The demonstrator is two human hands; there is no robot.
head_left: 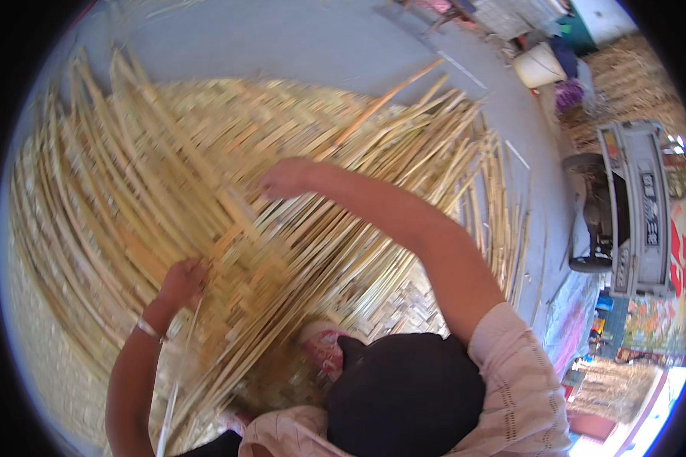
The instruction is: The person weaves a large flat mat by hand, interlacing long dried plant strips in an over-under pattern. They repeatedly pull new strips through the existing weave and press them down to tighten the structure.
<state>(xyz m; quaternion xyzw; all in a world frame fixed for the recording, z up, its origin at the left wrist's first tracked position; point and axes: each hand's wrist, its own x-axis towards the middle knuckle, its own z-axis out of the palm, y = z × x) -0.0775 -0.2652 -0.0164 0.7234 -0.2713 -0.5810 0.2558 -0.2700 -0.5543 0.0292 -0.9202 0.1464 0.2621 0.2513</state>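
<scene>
A large mat (282, 103) woven from flat, straw-coloured split reeds spreads before me, with many long loose reed strips (91, 175) fanning out on the left and more on the right. At its lower left, my left hand (184, 280), with a pale bracelet on the wrist, is closed near the woven patch. A thin pale reed strip (193, 335) runs down from its fingers. Farther out, my right hand (286, 179) reaches across the strips, slightly blurred, its fingers curled closed over the weave. Whatever those fingers pinch is hidden.
A pink patterned shoe (324, 350) rests on the mat beside a rounded black shape (404, 396) in the foreground. To the right are a small vehicle's grey tailgate (640, 206) and wheels. A white bucket (540, 65) and straw heaps (625, 84) stand at the far right.
</scene>
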